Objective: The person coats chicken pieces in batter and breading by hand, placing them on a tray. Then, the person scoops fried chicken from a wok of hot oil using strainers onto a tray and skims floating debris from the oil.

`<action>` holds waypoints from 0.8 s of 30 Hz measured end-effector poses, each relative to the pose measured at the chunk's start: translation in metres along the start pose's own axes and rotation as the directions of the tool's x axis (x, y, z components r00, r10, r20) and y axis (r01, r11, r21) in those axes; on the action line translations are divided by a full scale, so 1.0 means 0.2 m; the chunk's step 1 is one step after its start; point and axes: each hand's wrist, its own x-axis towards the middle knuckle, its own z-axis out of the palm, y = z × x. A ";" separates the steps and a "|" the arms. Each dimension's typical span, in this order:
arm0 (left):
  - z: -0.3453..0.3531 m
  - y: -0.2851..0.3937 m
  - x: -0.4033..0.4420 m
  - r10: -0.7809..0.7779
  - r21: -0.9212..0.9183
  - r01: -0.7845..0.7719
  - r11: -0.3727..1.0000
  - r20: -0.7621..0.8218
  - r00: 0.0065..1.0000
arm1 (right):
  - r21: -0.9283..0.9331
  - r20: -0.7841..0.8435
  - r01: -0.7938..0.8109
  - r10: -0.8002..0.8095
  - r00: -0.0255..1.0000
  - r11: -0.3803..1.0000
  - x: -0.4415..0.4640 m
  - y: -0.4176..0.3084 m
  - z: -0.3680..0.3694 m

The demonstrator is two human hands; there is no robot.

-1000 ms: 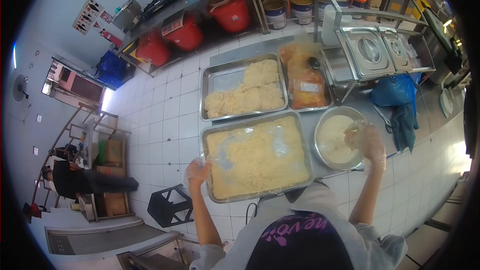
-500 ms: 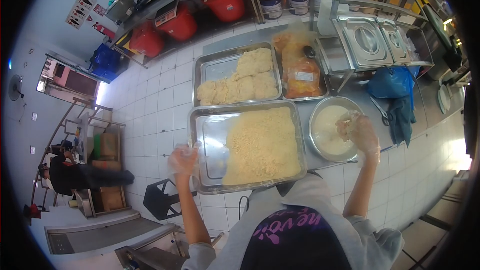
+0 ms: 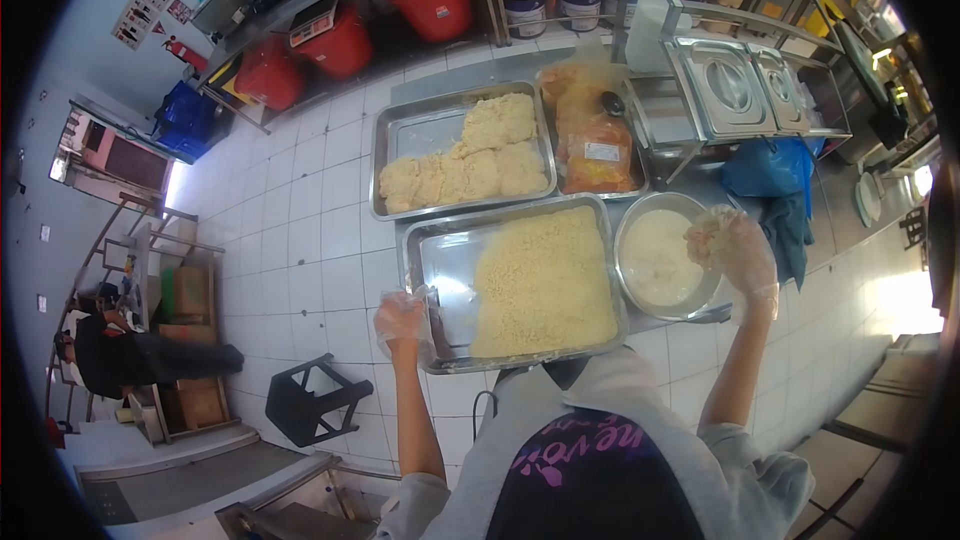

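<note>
Grey top (image 3: 508,415), black front (image 3: 590,505), purple lettering (image 3: 622,440), 2 clear gloves (image 3: 752,265) show.

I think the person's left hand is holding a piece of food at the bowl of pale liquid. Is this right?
Not quite. The head view shows the right hand holding the piece of food at the bowl of pale liquid; the left hand is at the crumb tray.

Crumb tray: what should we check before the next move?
1. Clear gloves on the left hand and right hand: ok.
2. Food piece in the right hand: ok.
3. Crumbs covering the whole crumb tray: not ok, the left part shows bare metal.
4. Bare space in the back tray: ok, upper left.
5. Left hand gripping the crumb tray: cannot tell, it's at the left edge.
</note>
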 end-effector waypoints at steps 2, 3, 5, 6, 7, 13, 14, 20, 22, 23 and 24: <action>-0.03 0.02 0.02 0.008 -0.052 -0.006 0.999 0.032 0.999 | -0.181 -0.059 0.097 -0.109 0.992 0.979 -0.01 -0.11 -0.02; -0.03 0.02 0.04 0.001 -0.056 0.001 0.998 0.030 1.000 | 0.249 0.016 -0.017 0.013 1.000 0.968 -0.03 -0.17 -0.03; -0.04 0.00 0.08 -0.043 -0.024 0.049 0.998 0.201 0.979 | 0.617 0.139 -0.155 0.087 0.986 0.771 -0.04 -0.32 -0.05; -0.04 0.01 0.09 -0.049 -0.028 0.056 0.998 0.199 0.979 | 0.294 0.132 0.015 -0.056 0.990 0.956 -0.05 -0.40 -0.07; -0.04 0.02 0.09 -0.067 -0.012 0.072 0.997 0.226 0.972 | -0.068 0.177 0.204 -0.190 0.966 0.977 -0.06 -0.48 -0.06; -0.04 0.01 0.15 -0.112 0.043 0.103 0.994 0.365 0.924 | 0.537 0.455 -0.072 -0.216 0.864 0.841 -0.12 -0.67 0.26; 0.00 -0.03 0.16 -0.108 0.062 0.090 0.994 0.417 0.903 | 0.296 0.488 0.266 -0.385 0.784 0.917 -0.11 -0.73 0.31; -0.02 -0.05 0.11 0.043 -0.095 -0.018 0.995 0.270 0.962 | 0.009 0.659 0.600 -0.456 0.598 0.800 0.02 -0.55 0.86; 0.02 -0.04 0.07 0.016 -0.080 0.000 0.997 0.201 0.979 | 0.133 0.436 0.555 -0.551 0.712 0.821 0.11 -0.24 1.08; 0.03 -0.03 0.06 -0.012 -0.065 0.020 0.998 0.123 0.992 | 0.264 0.179 0.536 -0.586 0.790 0.802 0.14 -0.14 1.13; 0.02 0.03 0.02 -0.010 -0.068 0.019 0.998 0.125 0.992 | 0.261 0.178 0.535 -0.585 0.791 0.804 0.17 -0.15 1.08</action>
